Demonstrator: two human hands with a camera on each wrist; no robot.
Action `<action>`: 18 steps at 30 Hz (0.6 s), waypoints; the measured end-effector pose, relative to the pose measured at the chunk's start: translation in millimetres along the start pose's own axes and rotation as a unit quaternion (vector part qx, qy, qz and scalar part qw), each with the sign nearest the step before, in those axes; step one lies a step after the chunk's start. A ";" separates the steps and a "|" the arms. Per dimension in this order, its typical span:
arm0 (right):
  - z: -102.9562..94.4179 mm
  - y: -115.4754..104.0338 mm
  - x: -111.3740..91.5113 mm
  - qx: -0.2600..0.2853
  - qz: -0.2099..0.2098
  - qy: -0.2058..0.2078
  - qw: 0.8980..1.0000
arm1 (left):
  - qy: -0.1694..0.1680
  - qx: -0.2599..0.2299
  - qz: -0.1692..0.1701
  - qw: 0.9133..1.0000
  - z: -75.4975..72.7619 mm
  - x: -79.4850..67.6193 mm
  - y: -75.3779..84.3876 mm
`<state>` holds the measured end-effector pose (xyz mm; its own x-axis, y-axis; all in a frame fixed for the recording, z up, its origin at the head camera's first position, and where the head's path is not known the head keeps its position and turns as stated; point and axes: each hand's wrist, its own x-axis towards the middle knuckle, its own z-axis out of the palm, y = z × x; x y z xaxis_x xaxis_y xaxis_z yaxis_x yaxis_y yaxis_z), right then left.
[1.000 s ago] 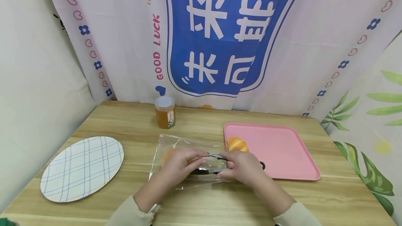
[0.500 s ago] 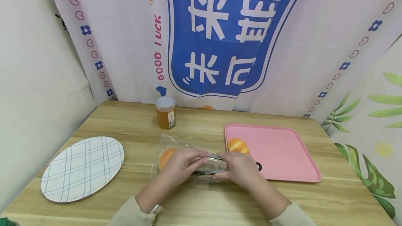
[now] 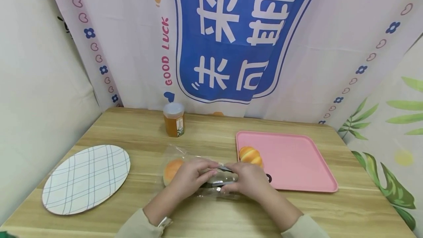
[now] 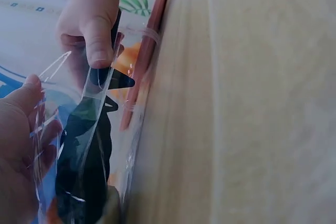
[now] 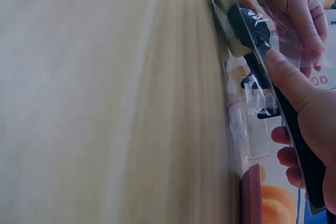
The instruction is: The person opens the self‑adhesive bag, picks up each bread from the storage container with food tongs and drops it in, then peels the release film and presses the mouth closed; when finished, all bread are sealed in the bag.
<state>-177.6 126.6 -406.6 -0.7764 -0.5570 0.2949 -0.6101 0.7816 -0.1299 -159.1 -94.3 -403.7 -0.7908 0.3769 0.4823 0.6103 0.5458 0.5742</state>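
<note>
A clear plastic bag (image 3: 176, 151) lies at mid-table in the head view, with a round orange-brown bun (image 3: 172, 170) inside its left part. My left hand (image 3: 191, 175) pinches the bag's mouth edge; its fingers show against the film in the left wrist view. My right hand (image 3: 249, 179) grips a pair of black tongs (image 5: 299, 135), whose dark heads (image 4: 84, 166) reach into the bag. In the right wrist view the tong heads lie against the bun; whether they clamp it I cannot tell. The tongs' ring end sticks out right of my right hand.
A pink tray (image 3: 294, 161) stands at right, bearing a ridged yellow-orange bread roll (image 3: 250, 156) at its left edge. At left lies an oval checked plate (image 3: 87, 179). A lidded jar of amber contents (image 3: 174, 119) stands at the back, before a printed curtain (image 3: 218, 47).
My right hand and the tongs have shifted slightly left. More of the bun shows, farther left in the bag. My left hand has stayed nearly in place.
</note>
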 end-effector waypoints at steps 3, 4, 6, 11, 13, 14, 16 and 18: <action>1.3 -1.2 0.9 -0.002 0.008 -0.009 1.000 | -0.003 -0.026 -0.024 0.999 1.9 -1.4 -4.7; 1.3 -1.5 1.1 0.000 0.012 -0.014 1.000 | -0.004 -0.035 -0.031 0.999 2.5 -1.8 -6.4; 1.1 -1.6 1.8 0.003 0.017 -0.022 1.000 | -0.006 -0.050 -0.040 0.998 3.5 -2.4 -9.5; -3.1 -0.5 1.9 0.013 0.022 -0.039 0.999 | -0.008 -0.065 -0.049 0.997 4.9 -3.6 -14.9; -5.6 0.7 1.8 0.020 0.025 -0.046 0.998 | -0.010 -0.066 -0.051 0.996 5.2 -3.8 -16.4; -6.5 1.7 1.8 0.019 0.026 -0.050 0.998 | -0.011 -0.065 -0.049 0.997 5.2 -3.8 -17.2; -8.7 4.6 1.9 0.021 0.025 -0.056 0.998 | -0.014 -0.059 -0.044 0.997 5.2 -3.8 -18.6; -11.6 8.5 1.7 0.020 0.024 -0.060 0.998 | -0.016 -0.050 -0.036 0.998 5.1 -3.7 -20.4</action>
<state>-182.2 135.6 -396.3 -0.8166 -0.5511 0.1714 -0.5759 0.7977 -0.1790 -168.9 -103.0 -420.6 -0.8324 0.3643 0.4176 0.5530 0.4957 0.6697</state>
